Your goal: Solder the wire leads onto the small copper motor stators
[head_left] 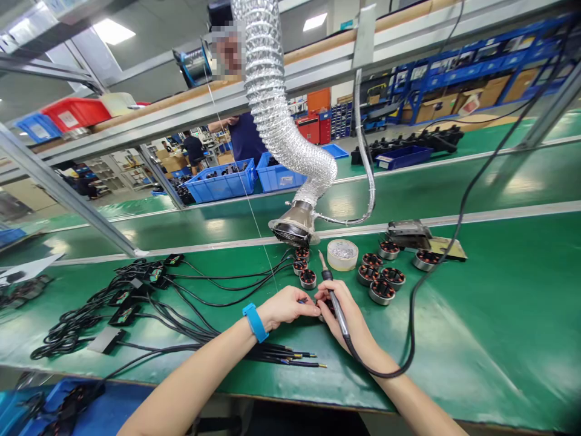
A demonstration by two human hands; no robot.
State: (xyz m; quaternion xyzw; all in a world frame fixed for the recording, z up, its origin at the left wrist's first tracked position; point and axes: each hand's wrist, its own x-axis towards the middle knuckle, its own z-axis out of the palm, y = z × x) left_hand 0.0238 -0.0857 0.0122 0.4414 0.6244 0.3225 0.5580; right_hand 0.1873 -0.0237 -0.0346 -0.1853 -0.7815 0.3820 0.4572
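My right hand [347, 312] holds a soldering iron [336, 306], its tip pointing up and away from me and its cord trailing over my forearm. Under the fingers of that hand is a motor stator [330, 304], mostly hidden. My left hand [290, 306], with a blue band at the wrist, pinches at the stator's left side; what lies between its fingertips is too small to make out. Just beyond my hands, three stators [308, 278] stand in a row, with black cables running to the far ones. A round tub [342, 255] of crumpled silvery material stands beyond the iron's tip.
A fume hood [293, 227] on a silver duct [272, 91] hangs low ahead. Several stators [382, 290] stand at right. Black cables [181, 321] cover the left bench. Thin wire [254, 212] comes down from a spool [195, 63]. Another person [247, 136] stands across the bench.
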